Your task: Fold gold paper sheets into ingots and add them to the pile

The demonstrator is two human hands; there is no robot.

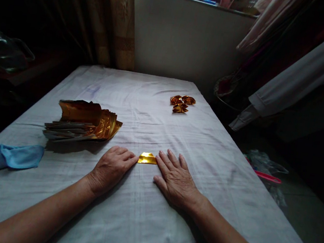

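A small strip of folded gold foil paper (147, 158) lies flat on the cloth-covered table, shaped like a low trapezoid. My left hand (114, 169) is closed, its thumb and forefinger pressed together at the strip's left end. On the other side my right hand (176, 178) lies flat with fingers stretched, the forefinger touching the right end. Beyond my left hand stands a loose stack of gold foil paper sheets (86, 120), partly curled. Farther back on the right sit 3 folded gold paper ingots (180, 109) close together.
White cloth (136, 215) covers the table, slightly wrinkled. A blue cloth (4, 159) lies at the left edge. A curtain (116, 21) hangs behind the far left corner, and clothes (303, 73) hang at the right. A pink handle (267, 177) and clear plastic lie beyond the right edge.
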